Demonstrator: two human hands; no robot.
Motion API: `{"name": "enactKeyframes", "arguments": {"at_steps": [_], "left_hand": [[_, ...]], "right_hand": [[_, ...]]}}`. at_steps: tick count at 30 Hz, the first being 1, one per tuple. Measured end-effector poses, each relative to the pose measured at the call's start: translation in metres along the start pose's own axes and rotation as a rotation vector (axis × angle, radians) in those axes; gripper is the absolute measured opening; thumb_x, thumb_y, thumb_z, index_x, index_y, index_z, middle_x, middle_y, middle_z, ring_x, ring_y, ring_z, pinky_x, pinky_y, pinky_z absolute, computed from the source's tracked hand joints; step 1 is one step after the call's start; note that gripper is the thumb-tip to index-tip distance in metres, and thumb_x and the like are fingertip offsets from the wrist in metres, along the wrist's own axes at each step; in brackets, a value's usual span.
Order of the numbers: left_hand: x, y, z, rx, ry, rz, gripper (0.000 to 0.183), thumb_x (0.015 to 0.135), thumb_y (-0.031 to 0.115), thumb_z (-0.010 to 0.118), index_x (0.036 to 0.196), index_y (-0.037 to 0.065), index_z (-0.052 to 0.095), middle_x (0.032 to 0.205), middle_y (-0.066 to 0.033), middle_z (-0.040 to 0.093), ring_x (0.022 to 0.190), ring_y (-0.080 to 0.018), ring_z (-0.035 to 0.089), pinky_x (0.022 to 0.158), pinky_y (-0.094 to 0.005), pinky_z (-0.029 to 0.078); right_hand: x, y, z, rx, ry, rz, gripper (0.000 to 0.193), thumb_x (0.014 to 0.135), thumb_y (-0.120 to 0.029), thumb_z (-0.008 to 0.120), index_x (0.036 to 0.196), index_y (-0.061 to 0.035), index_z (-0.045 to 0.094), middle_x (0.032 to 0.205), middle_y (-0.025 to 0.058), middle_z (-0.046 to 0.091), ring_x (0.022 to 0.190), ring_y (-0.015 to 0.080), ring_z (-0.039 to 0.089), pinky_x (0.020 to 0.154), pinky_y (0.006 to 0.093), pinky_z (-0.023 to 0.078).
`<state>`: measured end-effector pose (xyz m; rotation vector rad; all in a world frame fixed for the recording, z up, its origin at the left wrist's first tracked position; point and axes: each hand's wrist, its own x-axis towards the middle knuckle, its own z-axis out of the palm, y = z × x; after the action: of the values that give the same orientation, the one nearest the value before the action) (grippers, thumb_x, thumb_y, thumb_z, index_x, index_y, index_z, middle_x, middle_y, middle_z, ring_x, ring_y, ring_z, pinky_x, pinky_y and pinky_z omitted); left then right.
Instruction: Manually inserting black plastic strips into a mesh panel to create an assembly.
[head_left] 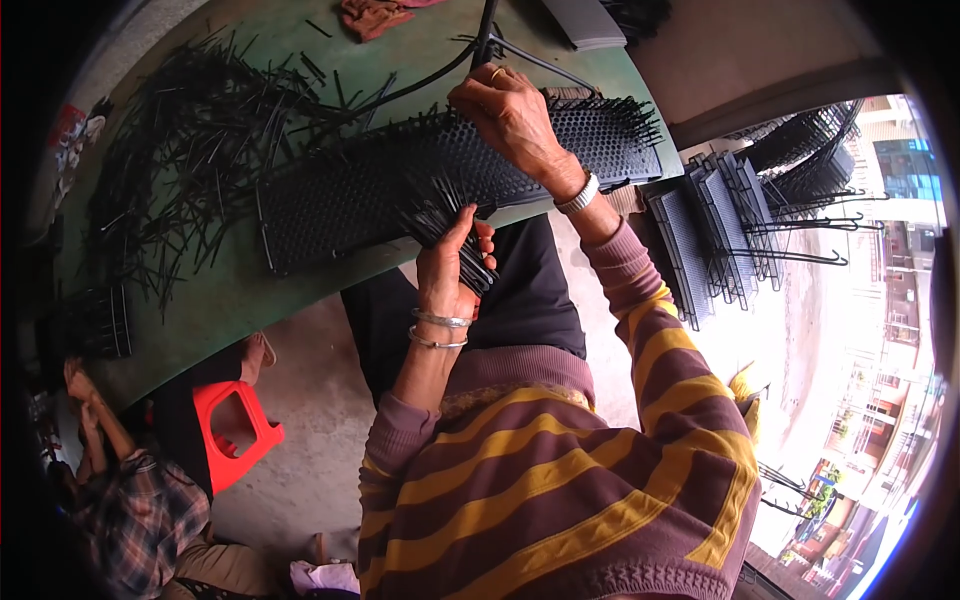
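Note:
My left hand (447,268) is closed around a bundle of thin black strips (432,208), which fan out above the thumb and poke out below the palm. Just beyond it, a long black panel full of small holes (345,205) lies slantwise on the green table. My right hand (512,118) is over the panel's far edge, fingers pinched together; whatever is between the fingertips is hidden. Along that far edge and at the panel's right end, rows of short black strips (628,115) stand up out of the holes.
A big loose heap of black strips (190,140) covers the green table's (185,350) left part. Beyond my right hand stands a black metal stand (484,45). Several similar panels with wire hooks (715,235) hang at right. A person in plaid (140,520) sits lower left beside a red stool (235,435).

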<state>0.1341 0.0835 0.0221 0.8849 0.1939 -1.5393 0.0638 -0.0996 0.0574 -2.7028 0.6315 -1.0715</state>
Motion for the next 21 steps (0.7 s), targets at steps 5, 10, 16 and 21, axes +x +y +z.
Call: {"name": "enactKeyframes", "arguments": {"at_steps": [5, 10, 16, 21], "left_hand": [[0.002, 0.0, -0.001, 0.066, -0.014, 0.018, 0.021, 0.09, 0.021, 0.063, 0.106, 0.007, 0.061, 0.081, -0.0051, 0.063, 0.064, -0.0123, 0.054, 0.053, -0.0261, 0.045], [-0.001, -0.001, 0.001, 0.079, -0.024, 0.031, 0.021, 0.09, 0.022, 0.063, 0.105, 0.007, 0.062, 0.081, -0.0056, 0.064, 0.064, -0.0128, 0.055, 0.053, -0.0267, 0.046], [-0.006, 0.001, 0.003, 0.077, -0.017, 0.037, 0.018, 0.09, 0.022, 0.064, 0.102, 0.008, 0.063, 0.082, -0.0052, 0.066, 0.065, -0.0124, 0.058, 0.053, -0.0273, 0.047], [-0.005, 0.0, 0.001, 0.047, -0.026, 0.045, 0.019, 0.085, 0.022, 0.07, 0.094, 0.006, 0.062, 0.078, -0.0074, 0.067, 0.064, -0.0143, 0.062, 0.049, -0.0269, 0.049]], "right_hand": [[-0.005, -0.006, 0.006, -0.167, 0.001, 0.059, 0.008, 0.081, -0.013, 0.065, 0.088, -0.0164, 0.067, 0.079, 0.0037, 0.058, 0.078, 0.0242, 0.057, 0.07, 0.0353, 0.045], [-0.008, -0.013, 0.006, -0.194, 0.007, 0.287, 0.004, 0.077, -0.019, 0.06, 0.079, -0.0171, 0.063, 0.085, 0.0073, 0.061, 0.086, 0.0287, 0.058, 0.071, 0.0409, 0.043], [-0.014, -0.014, 0.005, -0.307, 0.017, 0.261, 0.014, 0.08, -0.023, 0.067, 0.093, -0.0218, 0.072, 0.08, 0.0036, 0.06, 0.082, 0.0241, 0.058, 0.072, 0.0388, 0.042], [-0.022, -0.019, 0.001, -0.424, 0.039, 0.175, 0.019, 0.081, -0.024, 0.067, 0.1, -0.0209, 0.072, 0.085, 0.0054, 0.058, 0.081, 0.0244, 0.057, 0.073, 0.039, 0.042]]}}
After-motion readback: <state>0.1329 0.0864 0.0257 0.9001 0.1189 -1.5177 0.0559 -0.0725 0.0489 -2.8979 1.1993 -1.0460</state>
